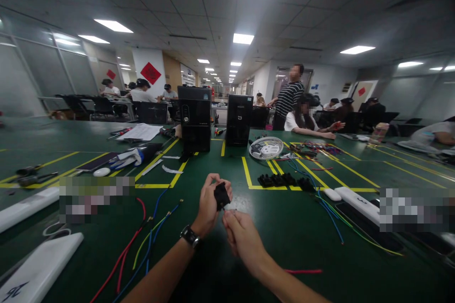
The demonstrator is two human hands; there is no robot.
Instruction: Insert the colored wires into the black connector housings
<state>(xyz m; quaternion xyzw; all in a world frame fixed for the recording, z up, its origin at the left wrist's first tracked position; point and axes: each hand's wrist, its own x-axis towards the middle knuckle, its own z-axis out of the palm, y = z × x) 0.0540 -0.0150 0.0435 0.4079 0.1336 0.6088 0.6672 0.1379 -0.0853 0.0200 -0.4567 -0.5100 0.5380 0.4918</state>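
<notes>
Small black piece in two bare hands, mid-air over the green bench (pixel 270 227)
From where I'm standing: left of the hands there are loose wires (pixel 144 236), then the left hand (pixel 208 201) is grasping the black piece (pixel 222 195) out front. I reckon it could twist or pop free if that grip is light and the other side pushes off-line. The right hand (pixel 243 227) is just beside its lower edge, fingers curled closed; can't tell what's pinched in there, if anything. Could slip into the left fingers if it shoves too hard, imo. The piece itself looks dark, matte, boxy, tilted a bit, finer details too small to make out.
</notes>
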